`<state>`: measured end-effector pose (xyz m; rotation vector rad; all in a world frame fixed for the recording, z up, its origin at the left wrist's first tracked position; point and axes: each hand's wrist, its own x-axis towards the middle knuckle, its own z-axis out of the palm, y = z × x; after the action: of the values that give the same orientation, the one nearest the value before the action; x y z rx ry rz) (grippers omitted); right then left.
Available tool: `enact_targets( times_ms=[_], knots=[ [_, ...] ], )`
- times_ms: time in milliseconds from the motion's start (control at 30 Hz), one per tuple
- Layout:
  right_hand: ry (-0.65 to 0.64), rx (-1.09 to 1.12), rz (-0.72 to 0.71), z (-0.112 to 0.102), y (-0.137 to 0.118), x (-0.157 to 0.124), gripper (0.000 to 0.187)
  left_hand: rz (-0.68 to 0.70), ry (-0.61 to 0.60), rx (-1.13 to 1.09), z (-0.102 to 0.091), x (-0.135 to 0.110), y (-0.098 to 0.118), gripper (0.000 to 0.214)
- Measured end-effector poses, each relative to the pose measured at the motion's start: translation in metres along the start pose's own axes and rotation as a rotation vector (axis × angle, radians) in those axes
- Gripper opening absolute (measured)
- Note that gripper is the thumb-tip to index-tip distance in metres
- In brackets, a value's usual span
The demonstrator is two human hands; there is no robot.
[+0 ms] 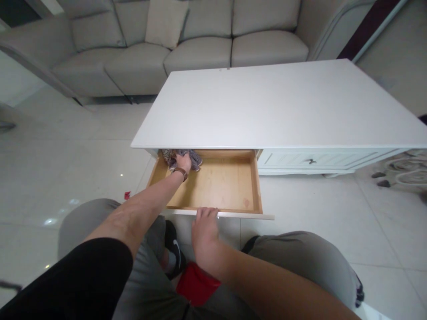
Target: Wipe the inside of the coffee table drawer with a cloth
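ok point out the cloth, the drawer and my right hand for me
Cloth (195,159): head view, on its bunched right part.
Drawer (230,180): head view, on its bare wooden floor.
Right hand (205,230): head view, on the back of it.

The drawer (227,182) is pulled out from the left part of the bench (267,111), its inside bare pale wood with a knot or two, its front edge white. The cloth (195,161) lies crumpled in its far left corner, greyish purple, finely patterned, pale-edged.
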<state>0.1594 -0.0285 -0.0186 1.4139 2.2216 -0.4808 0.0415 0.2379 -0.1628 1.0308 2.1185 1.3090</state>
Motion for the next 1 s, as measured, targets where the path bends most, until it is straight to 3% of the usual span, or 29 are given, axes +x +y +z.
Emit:
enact_targets(
  times_ms=[100,300,467,600,733,900,1000],
  knots=[
    [0.014,-0.018,0.005,0.001,0.0,-0.001,0.045,-0.026,-0.03,0.005,0.026,-0.031,0.012,0.049],
    [0.063,-0.047,0.024,0.005,-0.001,0.001,0.042,0.03,-0.328,0.042,0.08,-0.116,0.046,0.039],
    [0.013,-0.083,0.012,-0.002,0.001,0.0,0.047,0.022,-0.526,0.022,0.1,-0.144,0.066,0.033],
    [-0.004,-0.065,-0.017,-0.003,0.003,0.0,0.047,-0.038,-0.47,0.017,0.092,-0.132,0.065,0.031],
    [0.023,-0.045,0.007,-0.002,0.004,0.0,0.044,-0.092,-0.356,0.019,0.074,-0.102,0.055,0.032],
    [-0.026,0.094,-0.004,-0.01,0.004,-0.003,0.049,-0.13,-0.245,0.058,0.043,-0.055,0.041,0.033],
    [-0.019,0.15,0.011,-0.013,0.005,-0.004,0.05,-0.124,-0.158,0.061,0.015,-0.024,0.032,0.04]
  ],
)
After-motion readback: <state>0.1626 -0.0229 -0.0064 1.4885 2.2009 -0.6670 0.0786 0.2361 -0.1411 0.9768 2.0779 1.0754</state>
